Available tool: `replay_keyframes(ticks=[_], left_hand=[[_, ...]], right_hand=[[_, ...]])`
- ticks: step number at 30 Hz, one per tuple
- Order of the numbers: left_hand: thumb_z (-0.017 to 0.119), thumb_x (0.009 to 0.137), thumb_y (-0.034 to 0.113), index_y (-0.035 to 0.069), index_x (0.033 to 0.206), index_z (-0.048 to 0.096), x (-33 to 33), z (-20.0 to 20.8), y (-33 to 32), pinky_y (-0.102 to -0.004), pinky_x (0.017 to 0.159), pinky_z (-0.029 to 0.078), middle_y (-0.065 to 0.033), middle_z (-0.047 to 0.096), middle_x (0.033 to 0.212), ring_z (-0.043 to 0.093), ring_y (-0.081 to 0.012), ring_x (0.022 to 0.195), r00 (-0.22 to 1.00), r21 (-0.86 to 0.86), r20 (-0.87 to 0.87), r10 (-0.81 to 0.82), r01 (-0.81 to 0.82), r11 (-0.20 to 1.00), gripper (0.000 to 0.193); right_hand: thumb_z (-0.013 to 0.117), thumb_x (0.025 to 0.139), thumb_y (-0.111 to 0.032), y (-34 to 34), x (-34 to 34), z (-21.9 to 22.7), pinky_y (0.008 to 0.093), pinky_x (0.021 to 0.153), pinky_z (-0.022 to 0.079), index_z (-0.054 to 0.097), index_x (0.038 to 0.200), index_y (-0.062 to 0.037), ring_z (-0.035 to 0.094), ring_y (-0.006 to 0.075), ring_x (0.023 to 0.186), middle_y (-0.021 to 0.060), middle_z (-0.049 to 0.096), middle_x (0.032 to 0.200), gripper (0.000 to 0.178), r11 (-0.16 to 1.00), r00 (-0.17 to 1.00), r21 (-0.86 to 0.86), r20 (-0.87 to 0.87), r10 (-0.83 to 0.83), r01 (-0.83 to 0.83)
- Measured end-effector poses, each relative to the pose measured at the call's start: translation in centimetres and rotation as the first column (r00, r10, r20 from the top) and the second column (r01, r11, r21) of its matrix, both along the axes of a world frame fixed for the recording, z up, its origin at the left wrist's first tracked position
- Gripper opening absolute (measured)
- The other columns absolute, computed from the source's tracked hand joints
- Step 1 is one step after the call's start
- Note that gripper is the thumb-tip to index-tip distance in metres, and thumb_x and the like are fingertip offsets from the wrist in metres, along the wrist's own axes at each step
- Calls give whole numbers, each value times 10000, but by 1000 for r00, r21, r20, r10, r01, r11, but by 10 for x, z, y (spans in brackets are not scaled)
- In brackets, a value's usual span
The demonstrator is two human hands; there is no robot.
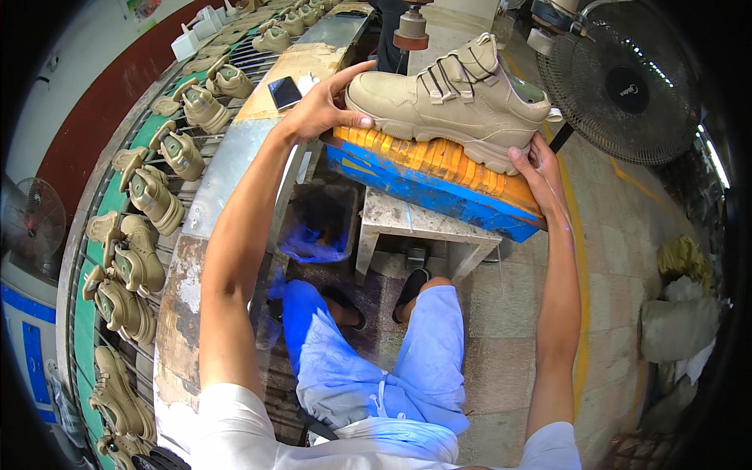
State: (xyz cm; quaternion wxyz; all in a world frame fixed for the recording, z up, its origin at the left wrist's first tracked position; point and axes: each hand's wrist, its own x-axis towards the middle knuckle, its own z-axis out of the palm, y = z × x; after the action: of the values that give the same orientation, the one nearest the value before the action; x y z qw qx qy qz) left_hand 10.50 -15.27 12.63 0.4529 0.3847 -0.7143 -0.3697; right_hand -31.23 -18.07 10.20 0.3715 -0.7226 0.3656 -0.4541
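A beige lace-up shoe [450, 98] with a chunky sole lies lengthwise on a ribbed orange pad [439, 160], its toe to the left and its heel to the right. My left hand [325, 106] grips the toe end, thumb along the sole edge and fingers round the far side. At the heel, my right hand [542, 174] has its thumb against the sole, with the other fingers partly hidden behind. Beneath the pad is a blue press base [427, 192]. Just above and behind the shoe hangs a metal press head [411, 35].
Left of me runs a rack conveyor with a green strip and several beige shoes [153, 200]. A phone [283, 92] lies on the ledge beside it. A dark bin [317, 223] stands below the pad, near a metal stand [423, 215]. At right is a large black fan [627, 86].
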Motion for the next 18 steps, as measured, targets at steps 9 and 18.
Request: replay_keyframes(ticks=[9,18], left_hand=[[949,717,66,84,1580,508,7,-2,-5,-361,1181,456,-77,638,1460,594,-193,1329,999,21,5,38,-38,999,969],[938,785,151,80,1567,527,7,-3,12,-334,1020,561,-75,716,1316,671,-157,1122,995,-31,67,69,-67,997,886]], right_hand=[[807,924,-410,1,0,2,377,1170,407,504,1524,38,587,263,1339,201,611,1455,808,1000,1000,25,5,-8,8],[764,973,-381,-11,-9,-6,394,1178,411,439,1577,32,593,281,1353,222,616,1459,801,995,1000,-96,-5,-7,7]])
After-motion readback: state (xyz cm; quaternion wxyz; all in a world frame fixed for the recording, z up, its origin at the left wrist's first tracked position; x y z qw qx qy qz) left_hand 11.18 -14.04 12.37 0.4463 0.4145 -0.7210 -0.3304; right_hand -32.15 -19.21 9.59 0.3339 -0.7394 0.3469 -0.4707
